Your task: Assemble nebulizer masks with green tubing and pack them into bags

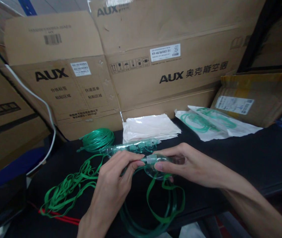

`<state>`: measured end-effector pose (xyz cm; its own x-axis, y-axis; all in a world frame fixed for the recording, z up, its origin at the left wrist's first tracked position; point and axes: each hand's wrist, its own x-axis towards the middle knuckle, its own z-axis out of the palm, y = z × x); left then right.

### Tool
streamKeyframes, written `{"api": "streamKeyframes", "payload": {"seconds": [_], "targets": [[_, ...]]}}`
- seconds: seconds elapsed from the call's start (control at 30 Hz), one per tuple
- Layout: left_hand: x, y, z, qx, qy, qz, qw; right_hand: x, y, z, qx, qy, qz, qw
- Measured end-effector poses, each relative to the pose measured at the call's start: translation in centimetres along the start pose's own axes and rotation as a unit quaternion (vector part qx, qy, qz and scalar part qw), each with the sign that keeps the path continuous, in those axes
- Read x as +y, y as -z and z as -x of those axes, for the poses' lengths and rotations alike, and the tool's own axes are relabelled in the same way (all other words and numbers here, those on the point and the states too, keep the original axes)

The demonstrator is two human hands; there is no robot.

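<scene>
My left hand (113, 180) and my right hand (182, 165) meet over a black table (255, 155). Both pinch a clear green oxygen mask (155, 162) at its small connector. Green tubing (155, 211) hangs in loops from the mask below my hands. A row of stacked clear masks (133, 146) lies just behind my fingers. A coil of green tubing (98, 138) sits at the back left, and a tangle of green elastic straps (66, 190) lies left of my left hand.
A stack of empty clear bags (149, 127) lies behind the masks. Bagged green tubing sets (210, 122) lie at the back right beside a padded parcel (252, 99). Large cardboard boxes (131, 66) wall the back. A white cable (49, 112) hangs at left.
</scene>
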<state>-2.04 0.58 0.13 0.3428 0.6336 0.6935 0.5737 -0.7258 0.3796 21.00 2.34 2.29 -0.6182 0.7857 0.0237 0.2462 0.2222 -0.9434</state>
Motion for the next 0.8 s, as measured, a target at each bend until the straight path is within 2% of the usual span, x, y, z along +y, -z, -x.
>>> {"api": "streamKeyframes", "payload": {"seconds": [0.13,0.33,0.5,0.8], "targets": [[-0.3,-0.6,0.3,0.01,-0.003,-0.039,0.999,0.3,-0.5,-0.3,0.059,-0.013,0.067,0.996],[-0.3,-1.1,0.5,0.012,-0.024,-0.075,0.997,0.7,-0.4,-0.2,0.053,0.005,0.071,0.996],[-0.2,-1.1,0.5,0.005,-0.03,-0.092,0.995,0.9,-0.5,-0.4,0.089,0.069,0.12,0.986],[-0.6,-1.3,0.5,-0.027,0.014,-0.084,0.996,1.7,-1.2,-0.9,0.12,0.167,0.22,0.954]]}}
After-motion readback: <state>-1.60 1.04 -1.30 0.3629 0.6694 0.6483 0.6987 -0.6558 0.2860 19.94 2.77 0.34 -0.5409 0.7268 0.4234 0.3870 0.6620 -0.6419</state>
